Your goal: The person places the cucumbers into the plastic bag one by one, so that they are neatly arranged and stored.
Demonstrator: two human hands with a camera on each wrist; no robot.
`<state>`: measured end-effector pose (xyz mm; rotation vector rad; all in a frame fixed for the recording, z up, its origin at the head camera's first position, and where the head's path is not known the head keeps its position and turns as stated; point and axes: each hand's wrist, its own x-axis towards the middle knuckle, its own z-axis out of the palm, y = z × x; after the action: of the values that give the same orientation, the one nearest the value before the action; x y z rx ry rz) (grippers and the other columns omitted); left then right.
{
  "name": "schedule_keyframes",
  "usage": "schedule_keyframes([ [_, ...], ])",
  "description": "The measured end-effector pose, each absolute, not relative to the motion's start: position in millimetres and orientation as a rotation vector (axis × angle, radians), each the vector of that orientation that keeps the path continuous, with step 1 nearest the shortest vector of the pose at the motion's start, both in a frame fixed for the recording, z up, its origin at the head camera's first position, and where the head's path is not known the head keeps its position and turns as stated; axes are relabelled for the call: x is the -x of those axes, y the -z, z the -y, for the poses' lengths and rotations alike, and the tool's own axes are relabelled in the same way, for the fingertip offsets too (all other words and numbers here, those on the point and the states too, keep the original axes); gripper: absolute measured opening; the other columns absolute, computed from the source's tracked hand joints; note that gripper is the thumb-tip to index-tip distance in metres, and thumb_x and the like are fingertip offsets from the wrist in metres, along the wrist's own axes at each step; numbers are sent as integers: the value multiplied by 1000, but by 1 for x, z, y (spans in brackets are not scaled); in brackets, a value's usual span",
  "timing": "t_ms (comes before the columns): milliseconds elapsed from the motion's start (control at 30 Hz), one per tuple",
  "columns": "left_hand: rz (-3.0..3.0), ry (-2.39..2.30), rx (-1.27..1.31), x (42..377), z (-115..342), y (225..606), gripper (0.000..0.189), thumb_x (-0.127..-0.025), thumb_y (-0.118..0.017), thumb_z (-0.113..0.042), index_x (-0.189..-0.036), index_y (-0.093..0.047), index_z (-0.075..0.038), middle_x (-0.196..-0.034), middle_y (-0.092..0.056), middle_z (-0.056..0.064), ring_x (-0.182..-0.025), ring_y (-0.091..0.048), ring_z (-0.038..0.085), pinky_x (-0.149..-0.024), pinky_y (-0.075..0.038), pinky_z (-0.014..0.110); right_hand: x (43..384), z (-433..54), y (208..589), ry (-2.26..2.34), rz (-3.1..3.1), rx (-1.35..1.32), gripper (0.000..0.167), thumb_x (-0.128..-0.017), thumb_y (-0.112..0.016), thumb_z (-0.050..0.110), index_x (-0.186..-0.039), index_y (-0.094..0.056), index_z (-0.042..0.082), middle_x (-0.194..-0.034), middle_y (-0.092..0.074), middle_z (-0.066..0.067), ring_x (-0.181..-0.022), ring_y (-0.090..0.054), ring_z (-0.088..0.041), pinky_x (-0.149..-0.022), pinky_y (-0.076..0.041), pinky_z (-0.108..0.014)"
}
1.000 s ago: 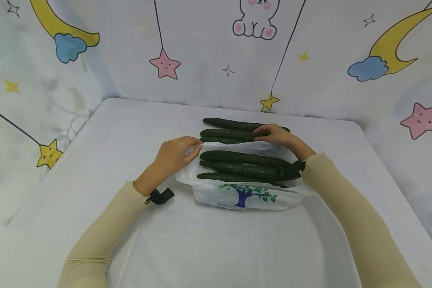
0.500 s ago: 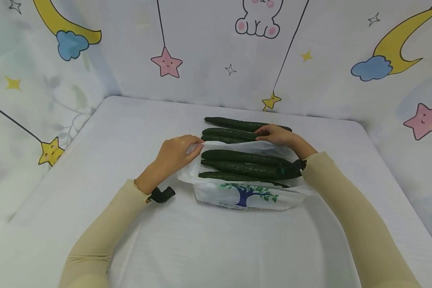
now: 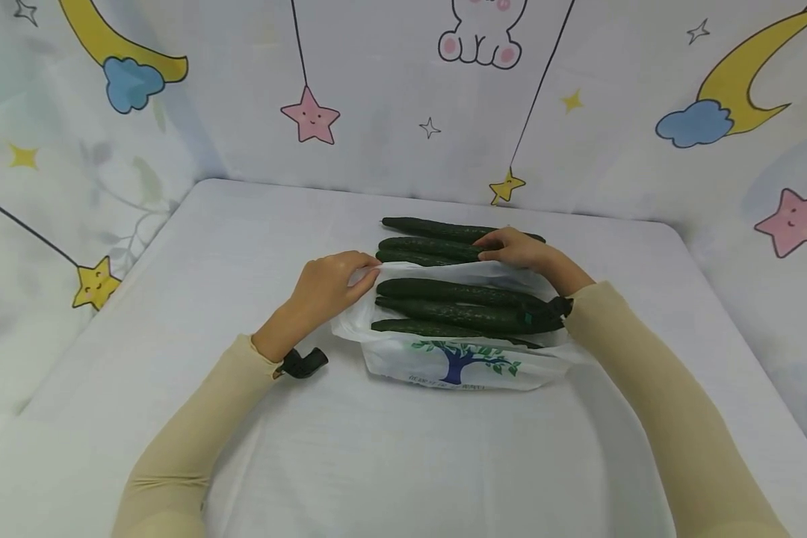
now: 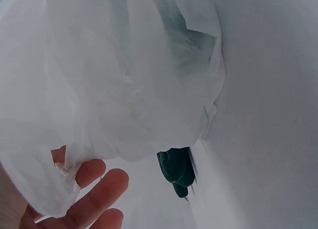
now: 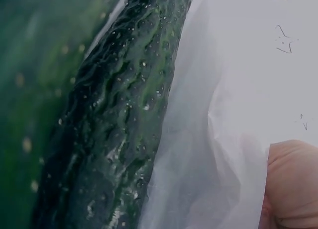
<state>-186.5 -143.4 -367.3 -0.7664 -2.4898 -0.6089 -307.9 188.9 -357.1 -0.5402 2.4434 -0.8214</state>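
Cucumbers (image 3: 457,288): three inside the white bag (image 3: 390,365), lying side by side along its length. Clock read from the bag's middle, 12 pointing away from the person. Outside the bag, just past its rim at 12, on the white tabletop (image 3: 276,232): the held cucumber (image 3: 424,245), the near cucumber (image 3: 413,259) beside it, and the far cucumber (image 3: 430,227) a little apart.

Left hand (image 3: 329,288) at 10: thumb and forefinger pinch the rim; in the left wrist view the other fingers (image 4: 97,196) are spread apart. Right hand (image 3: 521,250) at 1: thumb on the near side, fingers on the far side of the held cucumber's 3 o'clock end, apparently clamped; firmness cannot be told, since the right wrist view shows only part of the hand behind film.

Risks, judged: held at one end, the cucumber could droop or swivel, its 9 o'clock end knocking the near cucumber. If the left pinch slipped, the thin rim would probably fold over the mouth. Rough skin dragged across the film might tear it. The black wrist mount (image 3: 558,308) at 3 could snag the bag's edge.
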Motion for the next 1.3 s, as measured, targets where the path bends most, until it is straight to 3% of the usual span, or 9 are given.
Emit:
schedule_keyframes([
  [800,2476,606,770,185,143,367,16,-92,-68,-18,-99,-74,-5,-98,-75,8,-81,-71,23,-49,-51,35,296,-191,345,1069,-2525,394,45,-102,-51,12,-142,-42,-6,-144,-41,-26,-133,-39,-40,-105,-35,-54],
  [1133,2441,606,776,185,143,368,15,-91,-68,-16,-98,-74,-4,-96,-75,9,-79,-72,25,-52,-53,37,284,-192,328,1204,-2511,276,48,-102,-50,14,-145,-39,-4,-150,-34,-25,-141,-29,-40,-112,-25,-56],
  [1300,2451,605,768,185,143,367,15,-91,-68,-16,-99,-74,-4,-96,-75,9,-78,-72,25,-51,-52,37,279,-191,323,1235,-2520,241,47,-102,-50,15,-145,-40,-3,-150,-35,-24,-139,-31,-40,-112,-26,-55],
])
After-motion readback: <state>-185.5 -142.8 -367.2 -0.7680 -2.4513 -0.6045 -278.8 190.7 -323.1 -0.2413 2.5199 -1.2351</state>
